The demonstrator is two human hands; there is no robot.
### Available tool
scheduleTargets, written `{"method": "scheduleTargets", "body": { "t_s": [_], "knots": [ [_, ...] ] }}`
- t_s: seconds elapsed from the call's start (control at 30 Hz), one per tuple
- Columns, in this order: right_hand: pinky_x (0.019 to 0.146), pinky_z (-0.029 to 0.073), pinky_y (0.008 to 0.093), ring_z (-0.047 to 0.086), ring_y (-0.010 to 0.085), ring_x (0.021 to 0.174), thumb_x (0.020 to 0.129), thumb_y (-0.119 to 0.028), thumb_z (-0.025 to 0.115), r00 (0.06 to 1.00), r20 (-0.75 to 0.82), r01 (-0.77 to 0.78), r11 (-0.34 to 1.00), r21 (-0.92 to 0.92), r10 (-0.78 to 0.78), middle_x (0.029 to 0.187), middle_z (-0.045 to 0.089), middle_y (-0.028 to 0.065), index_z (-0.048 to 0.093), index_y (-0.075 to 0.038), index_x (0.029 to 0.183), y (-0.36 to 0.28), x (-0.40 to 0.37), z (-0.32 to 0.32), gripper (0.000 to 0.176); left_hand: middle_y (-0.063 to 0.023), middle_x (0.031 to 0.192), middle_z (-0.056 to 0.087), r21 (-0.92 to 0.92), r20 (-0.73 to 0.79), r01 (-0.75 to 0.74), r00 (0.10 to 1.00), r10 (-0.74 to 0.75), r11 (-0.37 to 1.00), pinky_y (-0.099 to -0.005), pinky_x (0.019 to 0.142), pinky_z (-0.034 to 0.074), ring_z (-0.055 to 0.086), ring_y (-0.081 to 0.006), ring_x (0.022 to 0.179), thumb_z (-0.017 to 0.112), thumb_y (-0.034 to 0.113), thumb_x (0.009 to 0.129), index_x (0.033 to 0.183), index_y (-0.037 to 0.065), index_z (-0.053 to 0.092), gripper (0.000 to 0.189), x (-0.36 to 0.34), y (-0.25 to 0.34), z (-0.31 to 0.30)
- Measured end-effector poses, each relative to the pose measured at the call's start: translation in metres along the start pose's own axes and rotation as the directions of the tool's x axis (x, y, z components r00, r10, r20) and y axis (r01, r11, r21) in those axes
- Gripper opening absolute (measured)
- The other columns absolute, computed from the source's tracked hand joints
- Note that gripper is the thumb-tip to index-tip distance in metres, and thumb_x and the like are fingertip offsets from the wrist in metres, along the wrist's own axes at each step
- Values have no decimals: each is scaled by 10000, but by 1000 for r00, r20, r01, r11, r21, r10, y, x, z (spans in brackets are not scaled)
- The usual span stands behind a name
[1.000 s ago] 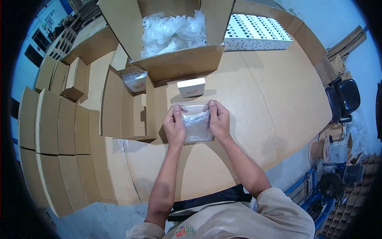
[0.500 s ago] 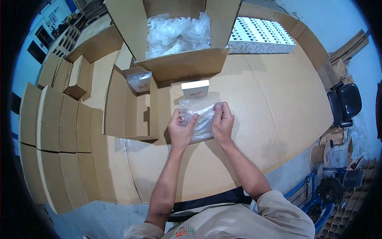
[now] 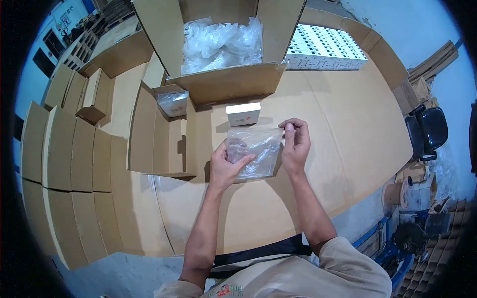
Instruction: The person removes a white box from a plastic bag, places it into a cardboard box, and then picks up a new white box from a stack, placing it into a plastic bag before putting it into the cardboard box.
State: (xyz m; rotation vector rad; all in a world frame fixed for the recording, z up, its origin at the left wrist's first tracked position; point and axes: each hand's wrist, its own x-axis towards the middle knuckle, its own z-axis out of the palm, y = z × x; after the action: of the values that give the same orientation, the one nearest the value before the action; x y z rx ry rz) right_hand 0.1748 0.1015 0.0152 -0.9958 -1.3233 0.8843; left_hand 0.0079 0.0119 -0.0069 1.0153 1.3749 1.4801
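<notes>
A clear plastic bag (image 3: 263, 154) is held above the table, flat and see-through. My left hand (image 3: 227, 166) grips its left side, thumb on top and fingers behind the film. At the bag's upper right corner is my right hand (image 3: 296, 144), thumb and forefinger pinched together; the corner appears to be between them. A small white box (image 3: 243, 114) with a reddish print stands on the table just beyond the bag. Left of my hands is an open cardboard box (image 3: 144, 134) with a plastic-wrapped white box (image 3: 174, 103) in its far end.
A large open carton (image 3: 228, 85) holding crumpled clear bags (image 3: 223, 42) stands at the back. Right of it lies a block of many small white boxes (image 3: 325, 47). Rows of brown cartons (image 3: 59, 144) line the left side.
My right hand has moved right and slightly up, and its fingers are now raised at the bag's corner. The bag is spread wider. My left hand has barely moved.
</notes>
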Motion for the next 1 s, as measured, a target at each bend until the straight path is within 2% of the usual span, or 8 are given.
{"method": "scheduleTargets", "body": {
  "t_s": [0.07,0.13,0.17,0.27,0.67,0.77,0.87,1.0],
  "knots": [
    [826,501,351,616,224,989,913,-74,704,951,165,295,931,-214,-263,1092,661,93,667,-47,1049,-24,8,-7,143,-59,998,727,30,1,-34,999,34,999,-269,793,575,697,-117,906,896,93,786,1135,10,654,433,-1,3,2],
    [880,491,392,589,278,1094,839,-55,757,809,385,572,743,-347,-443,1180,637,102,688,-72,1058,-47,16,-10,230,-63,993,736,32,11,-52,999,51,998,-278,793,578,702,-120,901,898,101,782,1134,10,659,435,-1,0,4],
    [962,440,437,519,319,1208,756,-82,814,780,463,600,712,-364,-421,1268,599,85,713,-121,1044,-47,17,-11,308,-65,991,740,33,14,-62,998,61,998,-282,793,580,704,-122,898,899,105,780,1133,11,661,436,0,-1,5],
    [999,405,444,511,306,1230,752,-135,834,685,570,708,599,-373,-455,1294,584,75,715,-135,1028,-61,21,-7,301,-74,986,751,34,12,-59,998,59,998,-297,795,587,710,-123,899,897,114,777,1132,10,665,437,-1,2,6],
    [1006,401,464,493,314,1265,768,-176,833,676,614,710,581,-397,-407,1308,553,85,703,-125,982,-50,26,-1,256,-93,1030,765,104,12,-100,995,100,989,-324,829,596,734,-155,938,875,112,783,1177,10,664,458,1,-4,5],
    [1006,404,462,497,313,1260,772,-168,828,679,612,707,586,-396,-406,1308,554,87,701,-122,977,-52,27,-1,245,-72,1131,707,84,49,-47,998,43,995,-317,886,580,691,-146,1013,846,15,795,1244,5,619,504,2,-5,4],
    [1004,405,462,504,313,1253,769,-159,826,684,601,701,604,-381,-415,1309,555,89,700,-119,966,-54,27,-1,237,-97,1027,765,93,11,-97,995,96,991,-330,824,596,734,-154,934,873,112,787,1176,11,662,454,2,-2,4],
    [1008,406,460,510,313,1254,761,-153,828,671,617,711,590,-381,-410,1310,558,91,696,-114,958,-52,28,-2,241,-98,1026,765,90,2,-100,995,100,991,-328,821,595,734,-154,929,873,111,792,1174,10,661,448,1,-5,5]
  ]
}}
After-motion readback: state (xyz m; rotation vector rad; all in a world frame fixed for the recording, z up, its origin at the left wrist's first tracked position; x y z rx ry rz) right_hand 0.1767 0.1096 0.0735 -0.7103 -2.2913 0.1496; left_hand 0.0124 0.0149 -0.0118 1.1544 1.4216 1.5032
